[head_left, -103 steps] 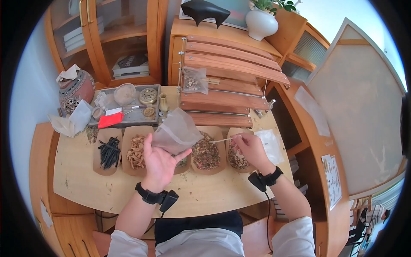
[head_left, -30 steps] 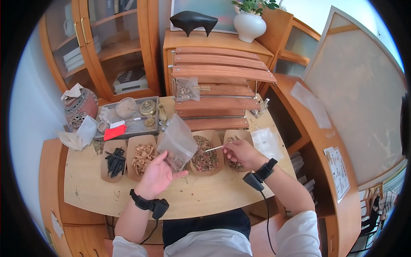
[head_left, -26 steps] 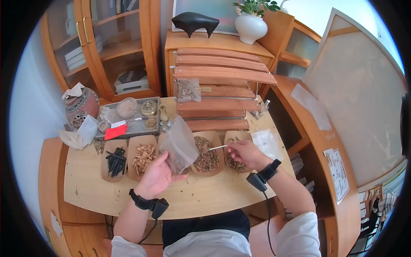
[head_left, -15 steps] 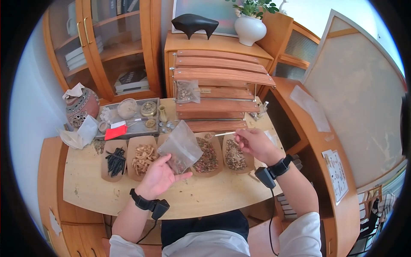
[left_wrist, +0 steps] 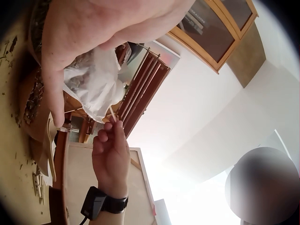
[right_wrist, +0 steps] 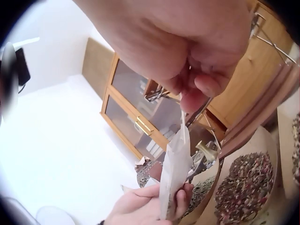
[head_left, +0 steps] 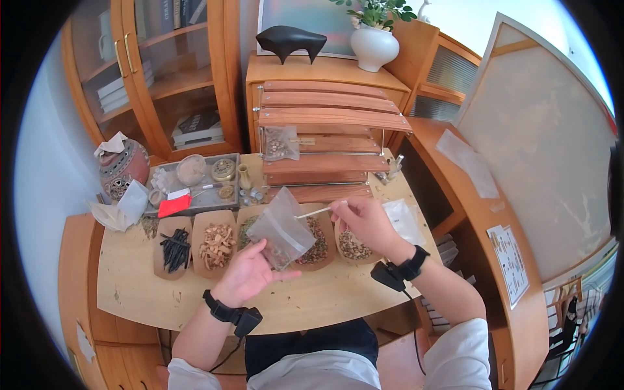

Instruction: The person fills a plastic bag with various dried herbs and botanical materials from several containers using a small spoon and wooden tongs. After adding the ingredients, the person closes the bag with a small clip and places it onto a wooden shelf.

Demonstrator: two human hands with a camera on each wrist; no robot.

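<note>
My left hand (head_left: 250,273) holds a translucent zip bag (head_left: 284,227) from below, its fingers and thumb around the bag's lower part; some dried bits show at the bottom. With thumb and fingertips my right hand (head_left: 365,224) pinches the pale handle of a small spoon (head_left: 316,212). The spoon's head is hidden at the bag's upper edge. In the right wrist view the handle (right_wrist: 183,115) runs down to the top of the bag (right_wrist: 175,164). Beneath the hands, a red-and-green dried herb mix (head_left: 320,242) fills one paper tray, and brownish dried pieces (head_left: 353,246) lie in the tray at right.
Other paper trays hold black sticks (head_left: 175,249), tan chips (head_left: 217,244) and green herbs (head_left: 246,231). A grey tray (head_left: 195,207) with a red packet (head_left: 174,206) stands behind, beside a wooden slatted rack (head_left: 325,162). A clear bag (head_left: 404,221) lies at right.
My right hand lifted the spoon from over the herb mix, with some bits in its head, and brought it left to the bag. My left hand shifted slightly right with the bag.
</note>
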